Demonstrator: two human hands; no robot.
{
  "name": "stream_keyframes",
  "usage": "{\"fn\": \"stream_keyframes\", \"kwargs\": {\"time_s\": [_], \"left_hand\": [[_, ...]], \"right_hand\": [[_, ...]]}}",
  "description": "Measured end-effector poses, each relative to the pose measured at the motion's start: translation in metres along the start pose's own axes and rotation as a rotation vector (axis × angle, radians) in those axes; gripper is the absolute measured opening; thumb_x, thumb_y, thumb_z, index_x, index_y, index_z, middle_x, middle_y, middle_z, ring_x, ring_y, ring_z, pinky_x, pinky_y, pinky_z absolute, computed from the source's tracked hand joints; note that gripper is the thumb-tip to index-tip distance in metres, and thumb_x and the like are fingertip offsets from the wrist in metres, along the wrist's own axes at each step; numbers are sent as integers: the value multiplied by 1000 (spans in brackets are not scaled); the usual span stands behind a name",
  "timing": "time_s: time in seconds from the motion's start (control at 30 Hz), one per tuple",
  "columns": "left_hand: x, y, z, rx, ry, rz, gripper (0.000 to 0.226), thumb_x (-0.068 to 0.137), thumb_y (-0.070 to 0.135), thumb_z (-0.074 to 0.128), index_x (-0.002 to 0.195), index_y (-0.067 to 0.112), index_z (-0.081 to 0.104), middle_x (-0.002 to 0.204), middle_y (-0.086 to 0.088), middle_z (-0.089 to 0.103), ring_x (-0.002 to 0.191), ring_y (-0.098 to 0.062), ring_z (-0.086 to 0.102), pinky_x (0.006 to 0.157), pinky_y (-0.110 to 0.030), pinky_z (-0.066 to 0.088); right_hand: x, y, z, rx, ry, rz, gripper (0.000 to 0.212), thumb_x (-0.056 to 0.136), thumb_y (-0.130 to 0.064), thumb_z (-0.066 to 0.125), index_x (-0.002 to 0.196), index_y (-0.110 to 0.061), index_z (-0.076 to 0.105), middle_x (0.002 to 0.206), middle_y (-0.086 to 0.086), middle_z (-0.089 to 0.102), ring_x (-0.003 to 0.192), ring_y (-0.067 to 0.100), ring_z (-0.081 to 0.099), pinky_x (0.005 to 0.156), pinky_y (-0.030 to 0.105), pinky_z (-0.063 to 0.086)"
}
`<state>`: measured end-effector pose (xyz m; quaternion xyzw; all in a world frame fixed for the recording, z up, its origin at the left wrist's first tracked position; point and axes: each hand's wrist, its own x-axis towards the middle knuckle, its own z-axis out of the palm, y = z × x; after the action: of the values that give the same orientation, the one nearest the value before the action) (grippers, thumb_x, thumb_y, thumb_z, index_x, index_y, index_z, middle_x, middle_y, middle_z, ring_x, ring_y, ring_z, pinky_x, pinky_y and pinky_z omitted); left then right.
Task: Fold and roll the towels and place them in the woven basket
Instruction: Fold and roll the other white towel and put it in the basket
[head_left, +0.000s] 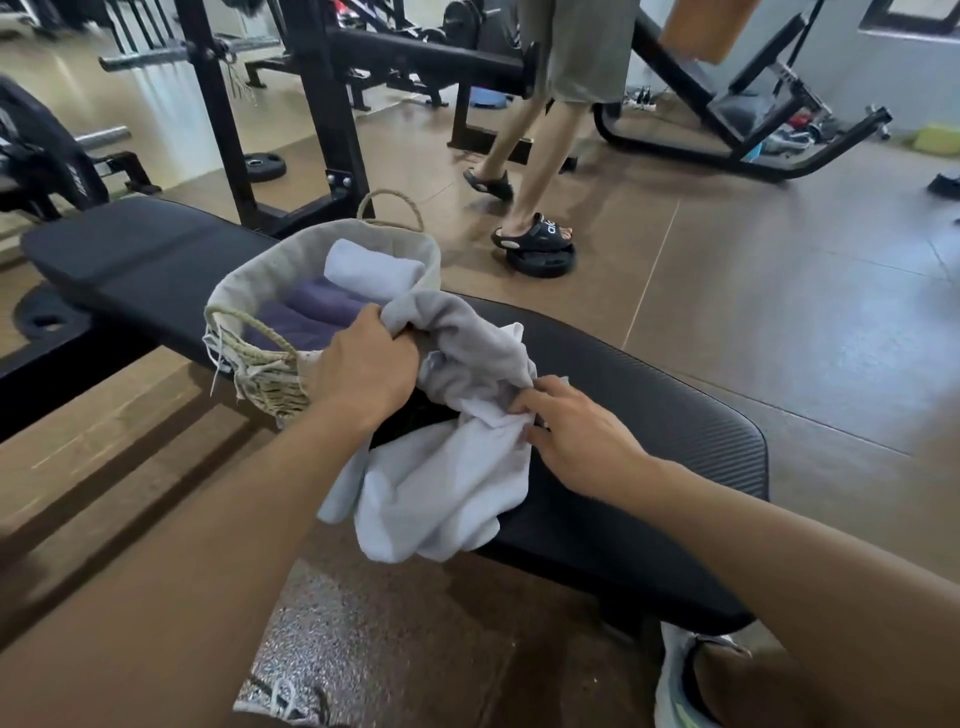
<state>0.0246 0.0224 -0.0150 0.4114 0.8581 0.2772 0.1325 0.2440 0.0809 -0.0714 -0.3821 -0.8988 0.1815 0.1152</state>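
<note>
Head view. A black padded bench (649, 415) ran from upper left to lower right. A woven basket (270, 379) with a pale cloth lining sat on the bench, left of centre. Inside it lay a rolled white towel (371, 270) at the far end and rolled purple towels (311, 312) nearer the camera, the white roll touching the purple ones.

A loose pale grey towel (457, 467) lay crumpled on the bench just right of the basket. Its upper edge was lifted, and its lower part hung over the near edge of the bench.

The left hand (363, 358) was at the basket's right rim. Its grip was clenched on the upper edge of the grey towel, with the cloth bunched between fingers and thumb. The right hand (576, 431) was to the right and nearer the camera, apart from the left hand. Its fingertips pinched a fold in the middle of the same towel. The towel thus spanned between both grips, with most of the cloth below and between the hands.

On the floor beyond the bench, another person's legs (530, 171) in dark sandals were visible, one foot on a weight plate (543, 260). Black gym frames (311, 104) stood behind. A pale shoe (675, 686) showed at the bottom right.
</note>
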Motion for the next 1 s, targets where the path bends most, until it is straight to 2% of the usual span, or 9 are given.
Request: {"fn": "stream_keyframes", "kwargs": {"time_s": [0.17,0.23,0.33,0.4,0.5,0.7,0.83,0.9,1.0], "left_hand": [[-2,3,-8,169,15,-4,38,94,34,41,127,20,51,131,-16,62,122,-40,56,99,-47,38],[-2,3,-9,201,25,-11,39,93,31,39,127,18,51,130,-16,62,121,-40,56,99,-47,38],[-1,2,-10,225,22,-12,38,92,27,39,126,16,51,126,-16,63,118,-40,57,95,-46,38],[-2,0,-5,225,-15,-3,42,90,26,43,130,17,52,125,-15,64,117,-38,58,92,-43,40],[-4,-5,0,230,-40,-19,53,87,25,46,139,17,46,130,-16,62,119,-38,58,91,-42,44],[-8,-7,8,290,-135,-46,65,88,37,50,148,17,35,144,-15,53,130,-37,51,102,-44,40],[-12,-15,12,283,-308,-8,98,73,70,65,151,21,32,153,-7,45,138,-32,45,107,-44,40],[-14,-15,12,263,-305,24,105,70,80,63,154,26,31,154,-3,45,140,-29,44,108,-46,40],[-11,-15,11,171,-35,170,67,82,65,60,138,31,52,114,4,70,115,-24,62,94,-44,49]], "right_hand": [[3,5,-13,462,-38,150,12,102,-22,47,94,-32,50,92,-5,66,86,17,60,79,41,49],[5,3,-18,760,81,219,11,99,-21,51,91,-28,53,85,-2,67,85,14,61,83,46,54],[7,-1,-35,1105,363,354,16,100,-12,48,85,-19,50,71,-10,61,67,-1,59,61,25,54],[6,5,-48,1093,568,391,15,95,-20,48,80,-22,51,74,-8,55,65,3,52,63,27,46],[5,11,-60,1096,716,443,14,88,-27,50,74,-25,51,76,-9,52,69,10,47,66,32,40],[5,18,-62,904,730,503,16,86,-39,49,86,-24,54,83,-8,55,76,13,50,72,38,42],[7,16,-69,749,845,498,13,101,-30,49,110,-21,50,102,-9,56,91,9,54,67,10,40],[8,20,-69,622,752,470,31,97,-23,54,127,-28,48,126,-8,55,113,10,52,80,7,37],[7,18,-53,289,532,306,57,90,-7,55,140,-31,48,140,-11,47,134,16,42,107,26,32]]}}
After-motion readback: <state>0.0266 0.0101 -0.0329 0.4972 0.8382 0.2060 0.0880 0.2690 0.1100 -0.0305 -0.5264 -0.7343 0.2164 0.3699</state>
